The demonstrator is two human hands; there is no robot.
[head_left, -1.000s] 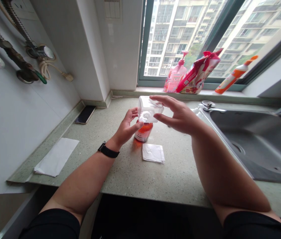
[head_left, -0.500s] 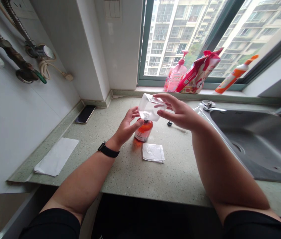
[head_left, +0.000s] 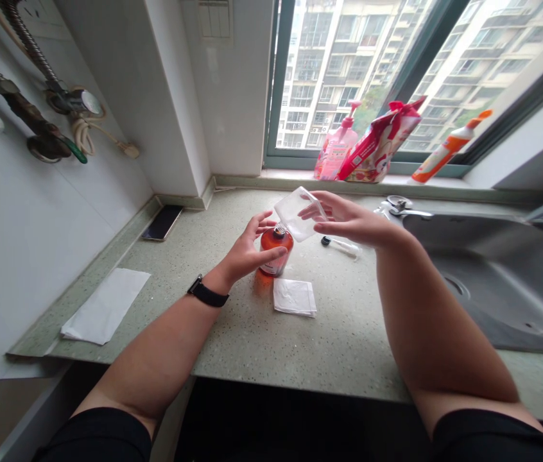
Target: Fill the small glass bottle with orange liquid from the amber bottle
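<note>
The person's right hand (head_left: 351,221) reaches in from the right side with the palm turned down and the wrist almost level, and its fingers are closed lightly on a clear plastic container (head_left: 294,213), holding the right corner between the thumb and the other fingers. This container is tilted, and its lower corner is just over the top of an amber bottle (head_left: 275,252), so I cannot tell if the two parts are touching. The bottle stands upright on the speckled stone surface (head_left: 348,340), near the middle of the view. The left hand (head_left: 247,247) is open, with the fingers spread and curved up beside the bottle, and its thumb lies across the front of the bottle, but it does not grip the bottle. A black watch (head_left: 207,294) is on the left wrist. Both forearms come forward from the bottom of the view and point toward each other. A small tube with a black end (head_left: 341,247) lies on the surface just beside the right hand, and a folded white paper napkin (head_left: 294,297) lies in front of the bottle.
</note>
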